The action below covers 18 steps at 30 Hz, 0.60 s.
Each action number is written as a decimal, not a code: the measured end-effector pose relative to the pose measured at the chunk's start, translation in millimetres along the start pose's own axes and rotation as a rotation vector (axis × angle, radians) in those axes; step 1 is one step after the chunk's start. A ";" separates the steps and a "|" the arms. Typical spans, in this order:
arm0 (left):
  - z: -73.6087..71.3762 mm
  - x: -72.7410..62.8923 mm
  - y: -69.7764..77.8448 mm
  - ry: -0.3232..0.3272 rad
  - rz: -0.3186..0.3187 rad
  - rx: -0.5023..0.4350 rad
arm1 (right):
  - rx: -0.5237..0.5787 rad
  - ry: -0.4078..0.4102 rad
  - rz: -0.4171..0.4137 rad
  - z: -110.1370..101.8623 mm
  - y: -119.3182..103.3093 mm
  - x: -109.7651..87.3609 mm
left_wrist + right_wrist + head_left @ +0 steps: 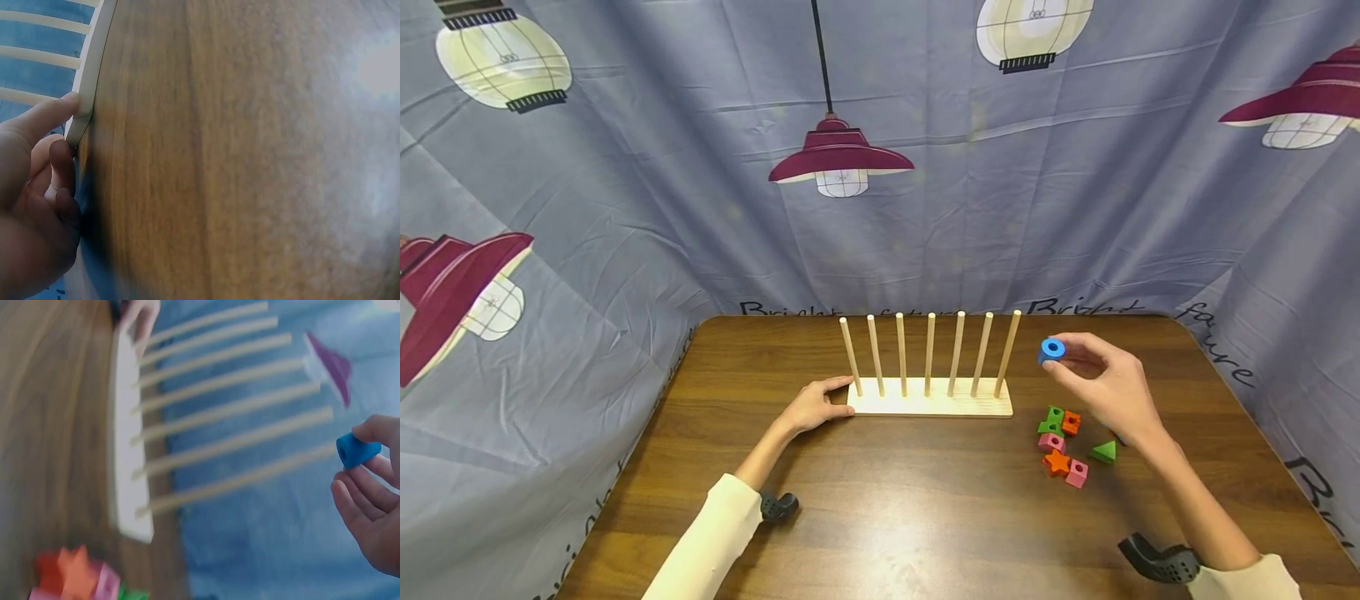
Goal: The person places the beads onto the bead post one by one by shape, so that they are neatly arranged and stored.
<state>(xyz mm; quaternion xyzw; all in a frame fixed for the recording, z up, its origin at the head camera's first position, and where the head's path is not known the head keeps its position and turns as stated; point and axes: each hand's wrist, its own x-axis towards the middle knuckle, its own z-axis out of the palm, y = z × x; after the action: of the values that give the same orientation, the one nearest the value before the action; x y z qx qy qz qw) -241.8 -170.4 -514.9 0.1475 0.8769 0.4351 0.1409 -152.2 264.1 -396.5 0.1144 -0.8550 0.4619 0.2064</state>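
A pale wooden peg rack (929, 406) with several upright dowels stands on the table. At its left end my left hand (808, 407) grips the base, thumb at the front corner and fingers toward the back one. The left wrist view shows the thumb (55, 112) against the base edge. To the right of the rack, my right hand (1108, 379) pinches a blue cylinder bead (1052, 350) between thumb and fingers, above the table. A hole shows through the bead. In the right wrist view, the bead (355, 450) appears by the tip of the nearest dowel (250, 479).
Right of the rack lie several beads: green ones (1052, 421), an orange one (1071, 423), pink ones (1077, 473), an orange star (1057, 463) and a green triangle (1105, 452). A blue piece is partly hidden beside my right wrist. A curtain (940, 242) hangs behind the table.
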 end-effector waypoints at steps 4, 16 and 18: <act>-0.6 -0.5 0.4 -0.004 0.000 -0.001 | 0.099 -0.019 -0.060 21.0 -27.0 14.1; 0.8 1.5 -1.6 -0.018 0.009 -0.005 | 0.342 -0.129 -0.192 96.6 -95.9 56.0; 0.7 1.3 -0.9 -0.012 0.011 0.005 | 0.370 -0.152 -0.197 109.6 -104.1 62.2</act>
<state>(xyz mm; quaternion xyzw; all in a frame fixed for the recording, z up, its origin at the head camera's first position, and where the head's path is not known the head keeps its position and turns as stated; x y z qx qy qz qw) -242.9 -170.0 -516.3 0.1552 0.8763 0.4330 0.1432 -194.4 115.2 -344.2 0.2677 -0.7534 0.5787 0.1610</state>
